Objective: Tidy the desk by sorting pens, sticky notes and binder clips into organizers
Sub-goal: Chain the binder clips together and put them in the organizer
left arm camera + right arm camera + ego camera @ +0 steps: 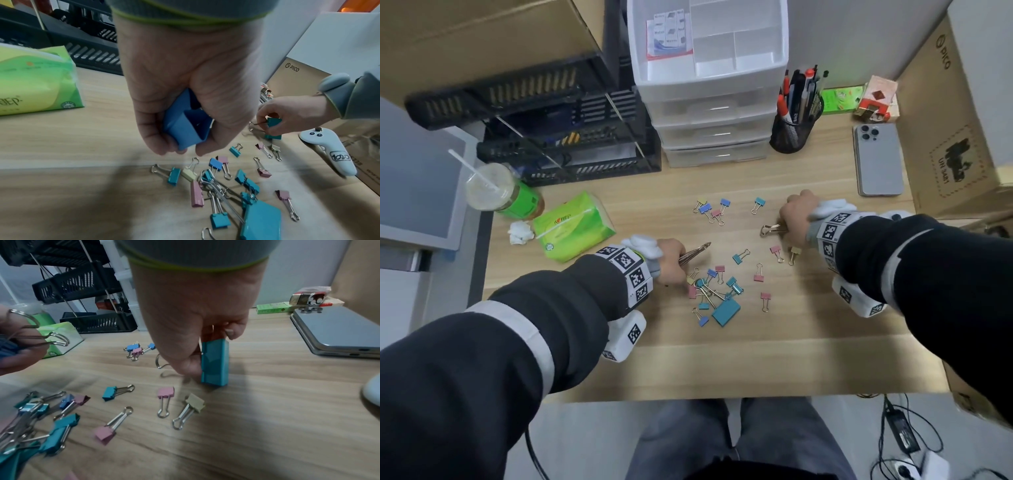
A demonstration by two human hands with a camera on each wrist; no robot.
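Observation:
Coloured binder clips lie scattered mid-desk, with a large teal clip [726, 312] in the near pile [710, 291]. My left hand [671, 262] grips large blue binder clips [185, 126] in its fist, their wire handles [695, 253] sticking out to the right. Over at the right, my right hand [794, 214] pinches a large teal binder clip [214, 363] that stands on end on the desk, its handle [770, 229] pointing left. A white drawer organizer [709, 78] with an open compartment tray stands at the back. A black mesh pen cup [792, 128] holds several pens.
A phone [878, 159] lies at the right by a cardboard box [941, 130]. A green tissue pack [573, 229], a crumpled tissue [520, 233] and a drink cup with straw [493, 190] sit at the left. Black trays [544, 120] stand behind them.

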